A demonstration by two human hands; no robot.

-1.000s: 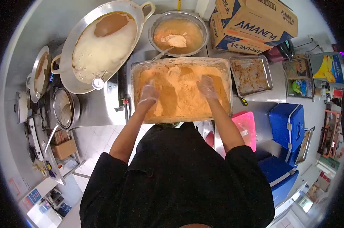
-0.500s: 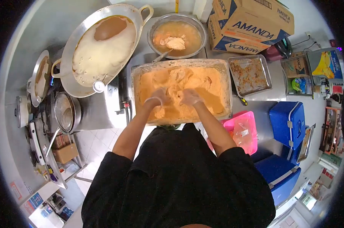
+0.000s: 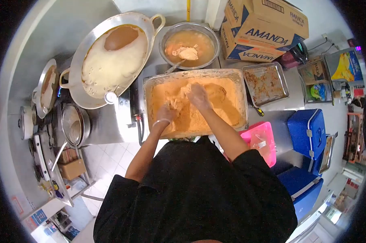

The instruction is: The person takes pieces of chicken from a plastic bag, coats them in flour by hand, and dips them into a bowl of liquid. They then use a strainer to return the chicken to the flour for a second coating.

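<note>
Head view, big tray: a deep, oblong tray (image 3: 195, 74) in front of the person holds soft orange powder (image 3: 228, 115), heaped and dented.
Left hand: it is in the tray, in a thin clear glove, with bent fingers touching a lump (image 3: 175, 104) coated in powder; I cannot tell if they are clamped on it.
Right hand (image 3: 198, 98): it is gloved too, farther up the tray, fingers bent down by another lump (image 3: 186, 89); blur hides whether they are together or apart.
Round bowl: the shiny metal bowl (image 3: 163, 45) holds cloudy, orangey water and a spoon (image 3: 174, 67) with a pale, wet clump.
Big pan: the wide metal pan (image 3: 76, 67) holds brown liquid under bubbly cream foam (image 3: 110, 69).
Flat tray: the shallow metal tray (image 3: 283, 77) has brown, crusty crumbs.
</note>
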